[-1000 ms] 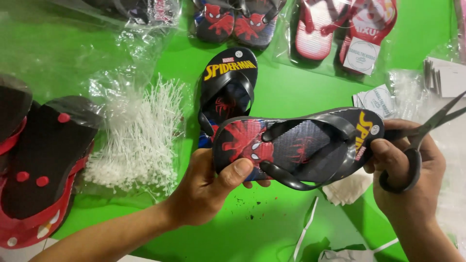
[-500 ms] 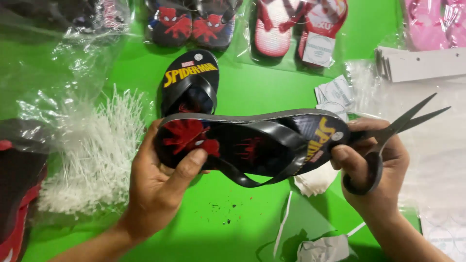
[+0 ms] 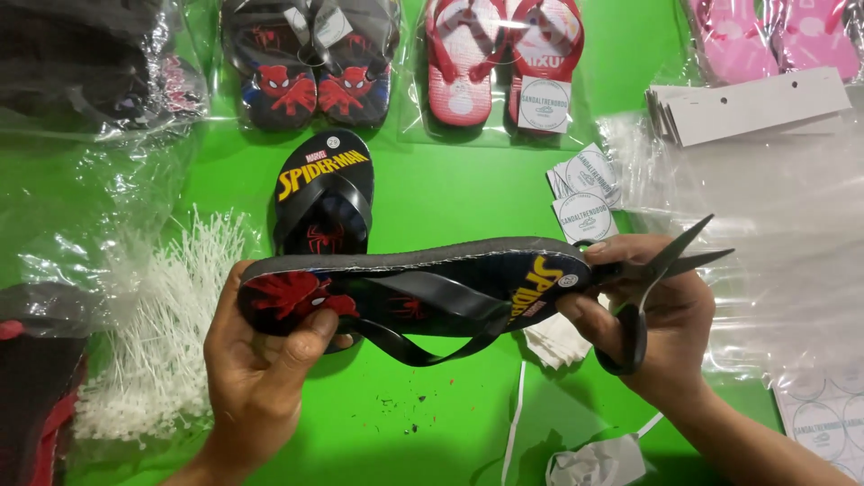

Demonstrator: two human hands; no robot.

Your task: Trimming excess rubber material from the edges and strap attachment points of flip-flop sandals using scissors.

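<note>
View from above a green table (image 3: 450,189). One black flip-flop (image 3: 414,288) with a red spider-figure print and yellow lettering is held on its edge, lengthwise, between two hands above the middle of the table. A second flip-flop (image 3: 322,193) of the same kind lies flat on the table just behind it, partly hidden by the raised one.

The left hand (image 3: 256,369) grips the toe end: the fingers are curled behind the sole and the thumb is pressed on the printed face, closed firmly on it. The right hand (image 3: 661,315) pinches the heel end between thumb and fingertips, and the same hand has fingers through the black loop handles of one pair of scissors (image 3: 652,274). The blades stand slightly apart and point up and to the right, away from the sole.

The sole is a thin, flexible foam slab with a pale cut rim; its Y-shaped strap is smooth black rubber.

Along the far edge lie three pairs of flip-flops in clear plastic bags: one black bagged pair (image 3: 310,63), one red bagged pair (image 3: 499,58), and one pink bagged pair (image 3: 774,40). One heap of thin white plastic ties (image 3: 157,333) lies left of the left hand. Two round-printed paper labels (image 3: 585,198) lie near the scissors, beside a stack of white card strips (image 3: 747,108) and clear, glossy plastic sheets (image 3: 783,234).
</note>
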